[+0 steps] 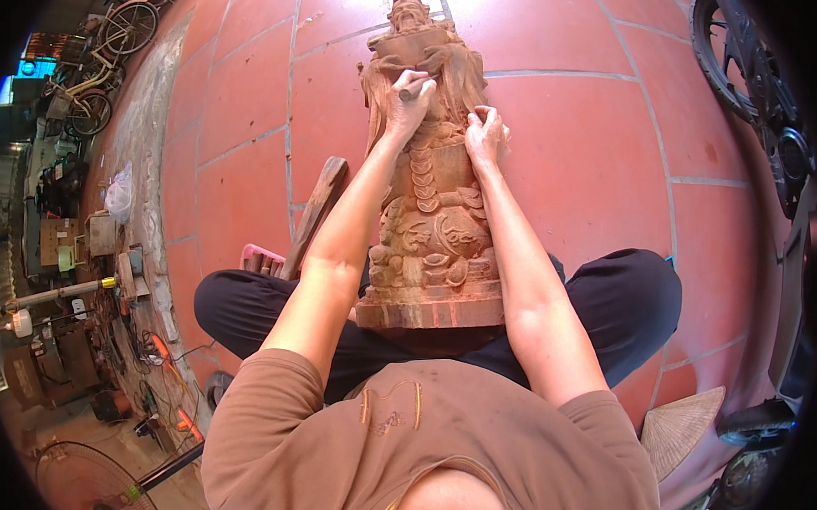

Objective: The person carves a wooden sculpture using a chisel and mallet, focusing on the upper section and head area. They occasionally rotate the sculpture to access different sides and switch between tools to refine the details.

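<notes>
A carved wooden statue [441, 234] of a bearded figure lies on its back, its base near my lap and its head pointing away. My left hand [409, 109] is over the figure's chest, closed round a short brown tool handle [414, 89]; the tool's working end is hidden. Against the statue's right edge, a little nearer, rests my right hand [487, 138]. Its fingers are loosely bent and slightly apart, and nothing shows in them. My crossed legs in dark trousers flank the base.
Left of the statue, a wooden bar [315, 216] leans by a pink tray [264, 254] holding wooden-handled pieces. Bicycles [127, 28], cables and a fan [89, 480] stand farther left. At right are a motorbike [753, 83] and a woven conical hat [682, 431] on the red tiles.
</notes>
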Demonstrator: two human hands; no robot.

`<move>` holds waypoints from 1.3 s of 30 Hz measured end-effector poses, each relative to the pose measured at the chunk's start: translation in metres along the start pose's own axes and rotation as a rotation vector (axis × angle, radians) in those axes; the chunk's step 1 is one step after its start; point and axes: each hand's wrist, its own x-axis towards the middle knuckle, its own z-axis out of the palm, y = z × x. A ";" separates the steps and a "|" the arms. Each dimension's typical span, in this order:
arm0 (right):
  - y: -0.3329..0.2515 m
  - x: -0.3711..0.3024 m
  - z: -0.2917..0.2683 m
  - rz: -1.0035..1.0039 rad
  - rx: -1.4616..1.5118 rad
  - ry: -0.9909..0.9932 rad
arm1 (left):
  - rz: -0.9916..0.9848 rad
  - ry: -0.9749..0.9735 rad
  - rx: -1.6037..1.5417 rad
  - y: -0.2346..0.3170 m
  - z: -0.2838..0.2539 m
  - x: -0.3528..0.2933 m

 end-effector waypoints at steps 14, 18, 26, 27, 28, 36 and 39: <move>-0.007 -0.008 0.010 0.012 0.047 -0.010 | -0.137 0.019 -0.082 -0.031 -0.022 0.026; -0.003 -0.003 0.006 0.028 0.002 0.010 | -0.038 0.079 -0.047 -0.026 0.000 0.008; 0.002 0.002 0.002 0.031 0.024 0.033 | -0.155 -0.146 -0.076 -0.002 -0.024 -0.018; 0.003 0.003 0.003 0.034 0.022 0.034 | -0.217 -0.151 -0.133 -0.002 -0.023 -0.011; 0.005 0.005 0.003 0.028 0.021 0.042 | -0.123 -0.109 -0.003 0.000 -0.021 -0.005; -0.002 -0.004 0.005 0.014 0.008 0.031 | -0.006 0.041 0.097 -0.018 -0.001 0.014; 0.004 0.003 0.001 0.022 0.013 0.054 | 0.035 -0.050 0.198 0.016 -0.005 -0.010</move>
